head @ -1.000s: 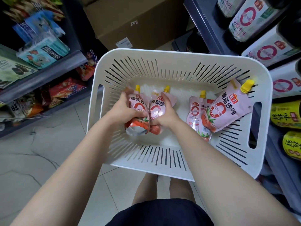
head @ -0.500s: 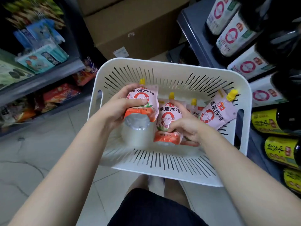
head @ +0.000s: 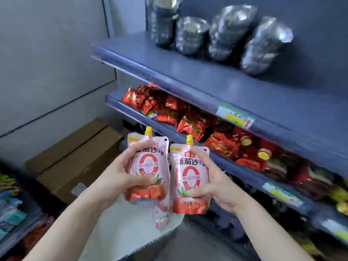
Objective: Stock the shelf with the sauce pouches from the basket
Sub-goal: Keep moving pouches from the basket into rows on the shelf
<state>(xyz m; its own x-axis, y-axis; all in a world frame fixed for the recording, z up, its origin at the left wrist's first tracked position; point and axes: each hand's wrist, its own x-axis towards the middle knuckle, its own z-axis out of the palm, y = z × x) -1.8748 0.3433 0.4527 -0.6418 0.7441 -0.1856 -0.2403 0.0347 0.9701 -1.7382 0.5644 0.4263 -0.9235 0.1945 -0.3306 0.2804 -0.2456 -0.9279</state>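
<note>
2 sauce pouches in play right now, 1 per hand, both held upright in front of the shelving with their yellow caps pointing up. The left hand (head: 120, 178) has its fingers wrapped tight around the left pouch (head: 148, 166), thumb across the printed front; there may be a second pouch tucked behind it, hard to say through the blur. The right hand (head: 216, 185) is clamped on the right pouch (head: 190, 178) the same way, thumb low on the front, fingers round the back edge.

My read on handling: these are soft, squishy spouted bags, moderately heavy with liquid, glossy film so a bit slippery. Gripping mid-body like this works, but squeeze too hard and they bulge. The stiff spout neck or the flat bottom gusset would be the firmer places to steer from when standing them up.

Target is probably the bare front stretch of the upper shelf (head: 188, 72), ahead of the foil-wrapped packs (head: 231, 34). The lower shelf is full of red snack bags (head: 188, 119). White basket (head: 120, 232) sits below the hands.
</note>
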